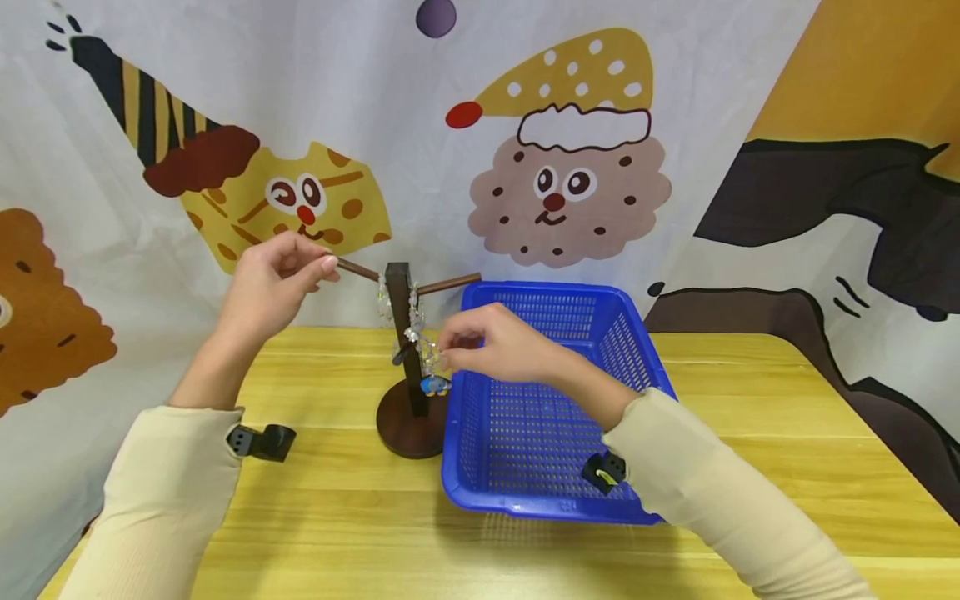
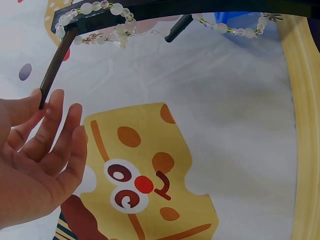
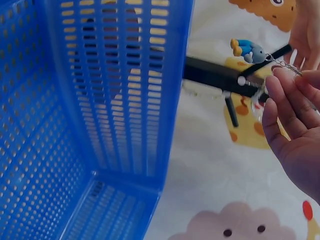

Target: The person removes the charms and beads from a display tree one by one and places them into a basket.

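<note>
At table centre: my two hands work on a dark wooden stand (image 1: 408, 367) that rises from a round base just left of a blue basket (image 1: 555, 500).

Left hand (image 1: 273, 287): fingers curled around the tip of the stand's left peg (image 1: 358, 269), thumb on top; the wrist view shows the fingertips (image 2: 56, 102) against the peg end (image 2: 52, 75). I judge this grip steadies the stand so it does not tip or turn.

Right hand (image 1: 495, 342): fingertips pinch a thin metal chain (image 3: 282, 64) beside the post; a small blue charm (image 3: 247, 50) hangs from that chain. The pinch is fine because the chain is thin.

Beaded strings (image 1: 408, 321): pale, clear beads draped over the post and pegs, hanging loose along the upright; the wrist view shows them looped over the top bar (image 2: 100, 12).

Right peg (image 1: 448, 284): bare as far as I can see.

Basket: open mesh walls, no contents visible; its near-left corner sits just beside the stand's base, close under my right hand.

Table (image 1: 337, 533): yellow wood grain, carrying both stand and basket.

Backdrop (image 1: 570, 183): printed cartoon cloth behind.
</note>
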Available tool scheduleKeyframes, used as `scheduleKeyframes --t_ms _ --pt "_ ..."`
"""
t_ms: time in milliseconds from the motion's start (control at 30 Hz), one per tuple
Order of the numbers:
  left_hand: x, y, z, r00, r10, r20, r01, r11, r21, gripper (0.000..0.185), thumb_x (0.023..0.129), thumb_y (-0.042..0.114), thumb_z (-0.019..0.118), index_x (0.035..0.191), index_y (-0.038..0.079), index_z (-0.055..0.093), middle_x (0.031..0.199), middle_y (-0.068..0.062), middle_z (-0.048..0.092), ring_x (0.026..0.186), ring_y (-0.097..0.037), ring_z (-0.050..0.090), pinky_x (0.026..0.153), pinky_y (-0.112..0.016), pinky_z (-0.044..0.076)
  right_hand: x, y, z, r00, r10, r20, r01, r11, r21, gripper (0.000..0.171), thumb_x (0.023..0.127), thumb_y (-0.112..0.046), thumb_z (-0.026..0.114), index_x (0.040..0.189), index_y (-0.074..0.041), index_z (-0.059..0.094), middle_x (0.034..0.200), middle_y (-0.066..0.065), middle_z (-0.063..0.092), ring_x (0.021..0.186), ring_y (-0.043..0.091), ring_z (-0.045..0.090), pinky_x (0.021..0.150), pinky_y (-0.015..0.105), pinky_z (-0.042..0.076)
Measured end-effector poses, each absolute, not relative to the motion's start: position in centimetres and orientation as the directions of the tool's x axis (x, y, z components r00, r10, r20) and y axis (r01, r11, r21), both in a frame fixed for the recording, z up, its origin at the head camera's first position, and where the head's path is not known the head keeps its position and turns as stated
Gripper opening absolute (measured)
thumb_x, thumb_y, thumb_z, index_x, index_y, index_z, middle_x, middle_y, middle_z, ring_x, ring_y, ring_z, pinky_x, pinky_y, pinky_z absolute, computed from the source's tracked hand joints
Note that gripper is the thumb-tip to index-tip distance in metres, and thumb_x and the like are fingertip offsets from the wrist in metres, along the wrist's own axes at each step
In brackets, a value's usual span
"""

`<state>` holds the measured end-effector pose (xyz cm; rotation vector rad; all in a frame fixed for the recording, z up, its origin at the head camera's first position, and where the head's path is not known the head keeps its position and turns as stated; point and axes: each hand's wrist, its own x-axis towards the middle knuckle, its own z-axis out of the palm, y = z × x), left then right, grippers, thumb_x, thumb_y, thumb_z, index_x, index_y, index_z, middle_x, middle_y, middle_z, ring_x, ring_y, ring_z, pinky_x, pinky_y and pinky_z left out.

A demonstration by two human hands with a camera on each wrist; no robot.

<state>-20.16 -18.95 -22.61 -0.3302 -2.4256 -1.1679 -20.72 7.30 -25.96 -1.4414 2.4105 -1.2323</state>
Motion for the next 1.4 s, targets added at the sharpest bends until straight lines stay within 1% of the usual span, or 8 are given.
scheduleKeyframes --t_ms 100,267,400,533,733,1033,1200,1400 --pt "-20.2 -19.0 -22.6 -0.877 0.032 0.479 0.395 0.616 0.682 0.021 0.09 0.019 0.058 0.096 -0.001 0.061 0.085 -0.012 0.067 0.067 0.005 0.056 0.062 -0.015 0.046 -21.1 8.2 -25.8 -0.592 -0.745 0.306 -0.673 0.249 -0.697 0.008 0.083 0.0 0.059 0.079 -0.002 0.065 0.071 -0.002 0.064 0.067 0.015 0.06 0.069 0.026 0.05" --pt "-20.2 -19.0 -22.5 -0.878 0.035 0.477 0.396 0.612 0.684 0.021 0.09 0.019 0.058 0.096 -0.001 0.061 0.086 -0.012 0.067 0.068 0.006 0.057 0.062 -0.014 0.045 -21.9 9.8 -26.1 -0.646 -0.704 0.294 -0.627 0.27 -0.731 0.008 0.083 0.002 0.058 0.079 -0.001 0.064 0.073 0.01 0.065 0.067 0.017 0.061 0.067 0.031 0.051" --pt "-20.1 -19.0 -22.4 -0.881 0.035 0.472 0.392 0.613 0.687 0.021 0.091 0.019 0.058 0.096 -0.001 0.061 0.086 -0.012 0.067 0.068 0.006 0.057 0.062 -0.014 0.045 -22.6 11.2 -26.7 -0.683 -0.673 0.284 -0.605 0.304 -0.736 0.008 0.082 0.003 0.058 0.079 -0.001 0.064 0.074 0.014 0.064 0.066 0.018 0.06 0.064 0.03 0.05" --pt "-20.1 -19.0 -22.3 -0.881 0.033 0.473 0.391 0.614 0.686 0.021 0.09 0.019 0.058 0.096 -0.001 0.061 0.087 -0.012 0.067 0.068 0.005 0.057 0.062 -0.015 0.045 -23.0 12.3 -27.5 -0.723 -0.643 0.252 -0.57 0.35 -0.743 0.008 0.082 0.003 0.057 0.079 0.0 0.064 0.071 0.01 0.063 0.065 0.016 0.058 0.06 0.027 0.046" --pt "-20.1 -19.0 -22.3 -0.888 0.026 0.458 0.373 0.622 0.688 0.022 0.091 0.022 0.057 0.096 0.0 0.061 0.087 -0.011 0.067 0.068 0.005 0.056 0.063 -0.016 0.046 -23.7 13.2 -29.3 -0.76 -0.618 0.199 -0.517 0.391 -0.761 0.009 0.083 0.004 0.055 0.079 0.002 0.063 0.069 0.003 0.063 0.064 0.016 0.059 0.064 0.034 0.05" --pt "-20.1 -18.9 -22.4 -0.891 0.025 0.452 0.365 0.63 0.685 0.023 0.091 0.023 0.057 0.097 0.001 0.061 0.087 -0.012 0.067 0.068 0.004 0.056 0.064 -0.017 0.046 -24.4 13.9 -32.1 -0.753 -0.649 0.112 -0.494 0.444 -0.747 0.009 0.084 0.004 0.056 0.077 0.001 0.062 0.071 0.007 0.063 0.066 0.026 0.061 0.056 0.028 0.048" --pt "-20.1 -18.9 -22.4 -0.895 0.025 0.444 0.359 0.631 0.688 0.023 0.091 0.023 0.057 0.097 0.001 0.06 0.087 -0.011 0.067 0.069 0.004 0.056 0.065 -0.019 0.047 -24.6 13.9 -33.0 -0.74 -0.666 0.095 -0.505 0.456 -0.733 0.008 0.083 0.004 0.057 0.077 0.004 0.062 0.071 0.014 0.063 0.067 0.032 0.06 0.053 0.023 0.045" --pt "-20.1 -18.9 -22.5 -0.892 0.027 0.451 0.365 0.63 0.685 0.022 0.091 0.022 0.057 0.097 0.001 0.06 0.086 -0.012 0.067 0.068 0.004 0.056 0.063 -0.017 0.046 -24.5 13.8 -33.2 -0.727 -0.681 0.085 -0.523 0.47 -0.711 0.004 0.083 0.001 0.062 0.079 0.001 0.063 0.069 0.003 0.062 0.068 0.033 0.061 0.057 0.025 0.048"
